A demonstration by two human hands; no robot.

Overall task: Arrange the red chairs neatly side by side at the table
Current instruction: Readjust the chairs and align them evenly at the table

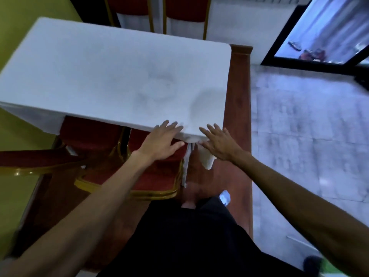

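A table under a white cloth fills the upper middle. Two red chairs with gold frames are tucked side by side under its near edge: one at the left, one at the right just below my arms. Two more red chairs stand at the far side, the left one and the right one. My left hand is spread flat, fingertips at the cloth's near edge above the right chair's seat. My right hand is spread flat at the cloth's near right corner. Neither hand holds anything.
A red carpet strip runs along the table's right side, with pale tiled floor beyond it. A dark-framed glass door is at the upper right. A yellow-green wall lies to the left. My dark-clothed legs are below.
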